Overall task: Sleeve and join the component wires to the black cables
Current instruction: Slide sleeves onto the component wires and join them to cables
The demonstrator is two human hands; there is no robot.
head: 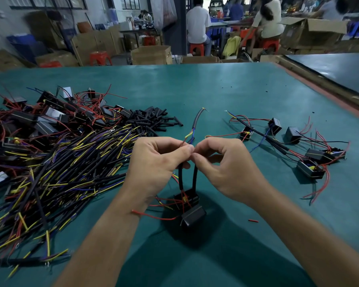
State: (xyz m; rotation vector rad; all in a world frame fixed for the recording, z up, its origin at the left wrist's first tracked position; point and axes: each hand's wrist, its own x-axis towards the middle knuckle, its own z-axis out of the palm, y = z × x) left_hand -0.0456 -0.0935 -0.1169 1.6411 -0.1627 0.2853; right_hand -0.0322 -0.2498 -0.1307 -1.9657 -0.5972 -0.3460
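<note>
Left hand [155, 160] and right hand [222, 162] pinch thin wires [189, 139] at a black cable [197, 120]'s end, above a black component [193, 218].

Showing no readable text, number, brand or sign anywhere. Looking blank or too blurred to read: the brown cardboard boxes [151, 55] at the back and the small black plastic component housings [193, 219] lying on the teal table mat [216, 90].
</note>
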